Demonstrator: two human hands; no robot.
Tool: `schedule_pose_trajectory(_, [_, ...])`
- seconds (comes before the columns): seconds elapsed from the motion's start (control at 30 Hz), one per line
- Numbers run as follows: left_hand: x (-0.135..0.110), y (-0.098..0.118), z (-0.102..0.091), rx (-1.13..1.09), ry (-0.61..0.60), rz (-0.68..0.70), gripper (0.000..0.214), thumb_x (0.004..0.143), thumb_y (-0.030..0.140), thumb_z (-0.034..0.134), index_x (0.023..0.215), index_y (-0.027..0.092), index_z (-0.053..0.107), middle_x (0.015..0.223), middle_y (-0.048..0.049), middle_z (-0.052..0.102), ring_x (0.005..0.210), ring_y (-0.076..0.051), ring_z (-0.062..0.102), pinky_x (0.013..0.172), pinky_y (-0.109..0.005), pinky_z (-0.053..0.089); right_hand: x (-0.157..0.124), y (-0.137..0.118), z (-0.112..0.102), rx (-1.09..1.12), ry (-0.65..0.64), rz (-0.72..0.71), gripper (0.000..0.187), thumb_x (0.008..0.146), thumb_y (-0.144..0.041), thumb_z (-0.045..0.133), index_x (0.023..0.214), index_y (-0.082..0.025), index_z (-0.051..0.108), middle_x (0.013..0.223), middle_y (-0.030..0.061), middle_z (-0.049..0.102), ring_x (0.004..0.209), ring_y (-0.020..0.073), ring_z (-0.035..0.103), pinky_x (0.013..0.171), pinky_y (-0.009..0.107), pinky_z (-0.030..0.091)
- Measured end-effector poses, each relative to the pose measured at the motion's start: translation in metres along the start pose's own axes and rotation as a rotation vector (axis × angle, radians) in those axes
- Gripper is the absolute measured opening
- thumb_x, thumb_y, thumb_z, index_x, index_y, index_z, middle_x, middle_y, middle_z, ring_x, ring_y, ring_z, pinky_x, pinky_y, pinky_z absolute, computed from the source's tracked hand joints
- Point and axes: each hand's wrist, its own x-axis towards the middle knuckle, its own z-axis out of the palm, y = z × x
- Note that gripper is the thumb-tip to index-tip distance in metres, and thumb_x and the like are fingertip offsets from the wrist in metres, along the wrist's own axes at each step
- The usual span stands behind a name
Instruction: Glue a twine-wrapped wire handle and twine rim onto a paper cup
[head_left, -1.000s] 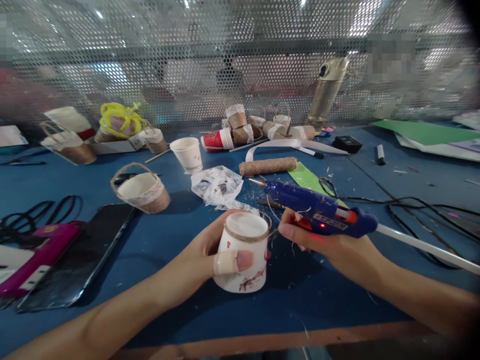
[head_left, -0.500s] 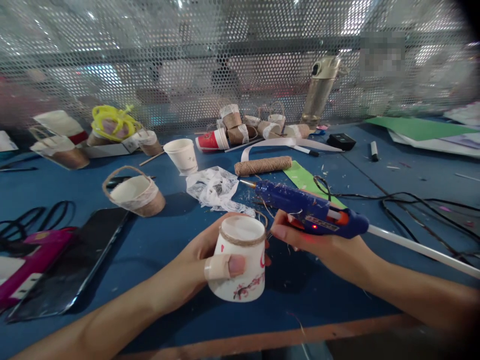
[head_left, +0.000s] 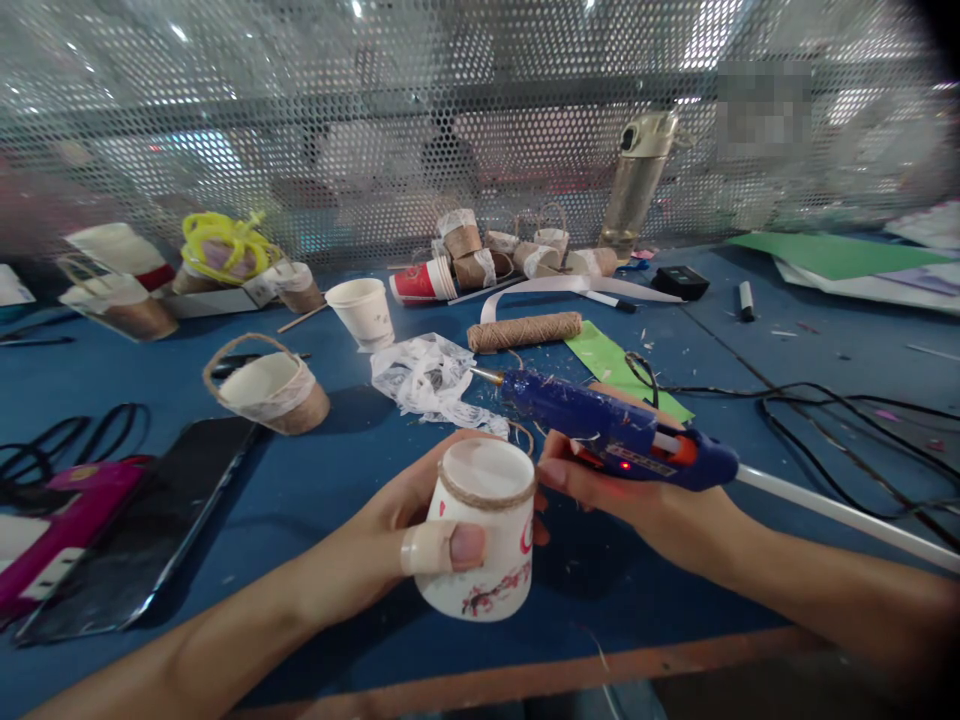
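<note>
Wrapped round a white paper cup point(head_left: 499, 570) with a red blossom print is my left hand point(head_left: 405, 520), its taped thumb across the front. The cup is upside down, with brown twine point(head_left: 487, 500) running round it close to its base. My right hand point(head_left: 600, 480) grips a blue glue gun point(head_left: 592, 410) with a lit red light and a white glue stick point(head_left: 840, 515) out the back. The nozzle points left, above and behind the cup, apart from it. Behind lie a bundle of white lace point(head_left: 424, 370) and a roll of twine point(head_left: 525, 332).
A small basket cup point(head_left: 281, 390) with a twine handle stands left, near a phone point(head_left: 150, 530) and a magenta power strip point(head_left: 82, 530). Several decorated cups point(head_left: 540, 258) and a bottle point(head_left: 637, 185) line the back. Black cable point(head_left: 795, 395) lies right, beside green paper point(head_left: 607, 360).
The cup and my left hand have come slightly down and nearer. The glue gun has shifted a little left and down, still in my right hand.
</note>
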Motion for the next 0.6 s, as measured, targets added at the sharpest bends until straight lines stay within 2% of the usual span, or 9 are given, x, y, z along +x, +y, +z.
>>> schedule_pose_trajectory(0.13, [-0.0011,0.0014,-0.0026,0.036,-0.061,-0.007,0.052,0.075,0.041,0.077,0.116,0.020,0.056,0.111,-0.0119,0.066,0.103,-0.032,0.061,0.091,-0.045,0.046,-0.0016,-0.0002,0.0025,0.056,-0.018,-0.033,0.015,0.083,-0.018,0.074,0.082,-0.022,0.059,0.072,-0.0049,0.068,0.058,0.0081,0.064,0.053,0.018,0.053])
schedule_pose_trajectory(0.27, [-0.0019,0.0022,-0.0039,0.051,-0.059,-0.013,0.055,0.075,0.044,0.077,0.120,0.020,0.055,0.111,-0.0121,0.066,0.105,-0.033,0.061,0.092,-0.047,0.045,-0.0034,-0.0008,0.0036,0.122,-0.042,-0.044,0.017,0.084,-0.016,0.074,0.083,-0.022,0.058,0.069,-0.0063,0.068,0.058,0.0067,0.065,0.054,0.016,0.054])
schedule_pose_trajectory(0.37, [-0.0009,0.0010,-0.0058,0.072,-0.062,0.002,0.053,0.075,0.046,0.077,0.117,0.020,0.058,0.109,-0.0107,0.066,0.103,-0.033,0.062,0.090,-0.044,0.046,-0.0039,-0.0007,0.0032,0.108,-0.026,-0.034,0.018,0.083,-0.016,0.075,0.082,-0.022,0.058,0.071,-0.0067,0.068,0.056,0.0049,0.062,0.053,0.015,0.052])
schedule_pose_trajectory(0.43, [0.0009,-0.0003,-0.0075,0.078,-0.056,0.014,0.055,0.077,0.046,0.077,0.123,0.022,0.059,0.110,-0.0091,0.067,0.103,-0.030,0.062,0.088,-0.039,0.047,-0.0033,-0.0006,0.0026,0.082,0.004,-0.015,0.020,0.081,-0.016,0.077,0.079,-0.021,0.058,0.069,-0.0073,0.065,0.054,0.0047,0.059,0.053,0.015,0.051])
schedule_pose_trajectory(0.6, [0.0064,-0.0021,-0.0065,0.016,0.034,0.046,0.052,0.080,0.041,0.076,0.128,0.026,0.062,0.117,-0.0059,0.068,0.103,-0.023,0.062,0.087,-0.031,0.048,-0.0015,-0.0006,0.0025,0.071,0.045,0.020,0.019,0.083,-0.019,0.074,0.075,-0.021,0.057,0.066,-0.0071,0.060,0.058,0.0075,0.060,0.057,0.018,0.054])
